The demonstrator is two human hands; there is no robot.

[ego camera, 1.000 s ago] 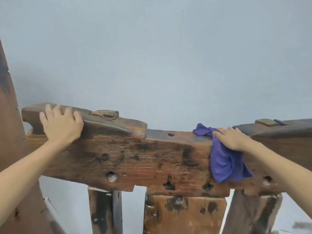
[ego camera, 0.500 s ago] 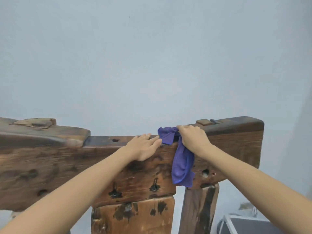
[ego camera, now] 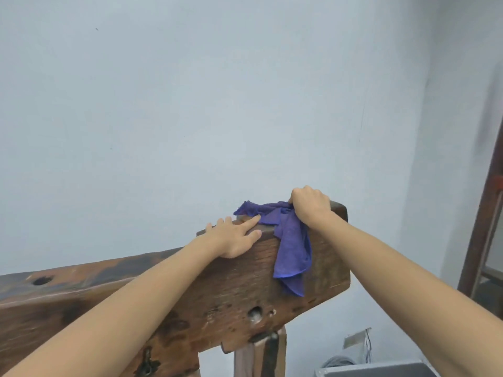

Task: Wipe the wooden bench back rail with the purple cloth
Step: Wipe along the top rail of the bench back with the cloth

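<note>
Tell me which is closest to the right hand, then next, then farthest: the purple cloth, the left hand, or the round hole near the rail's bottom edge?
From the right hand:
1. Purple cloth, gripped in that hand, draped over the rail.
2. Left hand, just left of the cloth, resting flat on the rail top.
3. Round hole, low on the rail's front face.

My right hand [ego camera: 310, 206] sits atop the bench back rail [ego camera: 245, 289] near its right end, the cloth [ego camera: 292, 248] draped beneath and left of it; my left hand [ego camera: 235, 238] rests just left of the cloth.
</note>
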